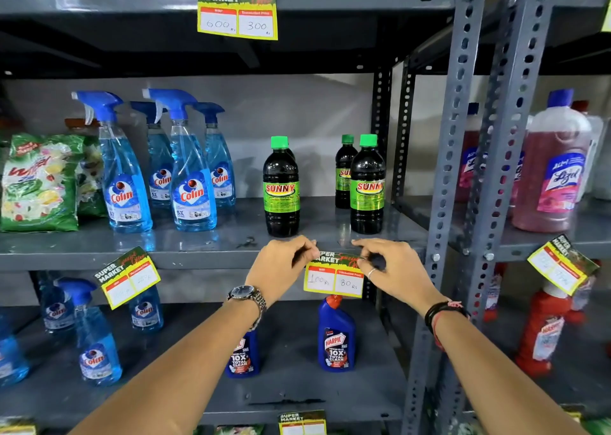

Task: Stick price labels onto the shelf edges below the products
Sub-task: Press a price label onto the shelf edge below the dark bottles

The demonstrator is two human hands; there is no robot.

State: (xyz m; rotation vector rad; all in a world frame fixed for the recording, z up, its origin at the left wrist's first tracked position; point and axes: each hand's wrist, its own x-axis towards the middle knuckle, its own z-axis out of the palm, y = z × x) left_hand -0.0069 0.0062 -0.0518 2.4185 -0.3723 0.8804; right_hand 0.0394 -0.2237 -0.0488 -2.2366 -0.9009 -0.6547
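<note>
A yellow and green price label (334,275) reading 100 and 80 lies against the front edge of the middle grey shelf (198,257), below the black Sunny bottles (281,186) with green caps. My left hand (281,266) pinches the label's top left corner. My right hand (393,269) pinches its top right corner. Both hands press the label's upper strip at the shelf edge. Its lower part hangs free over a blue Harpic bottle (336,335).
Blue Colin spray bottles (191,176) and a green detergent bag (39,183) stand to the left. Other labels hang at the upper shelf (237,12), lower left (127,277), right rack (562,264) and bottom shelf (302,423). Perforated grey uprights (453,170) and pink Lizol bottles (552,170) are on the right.
</note>
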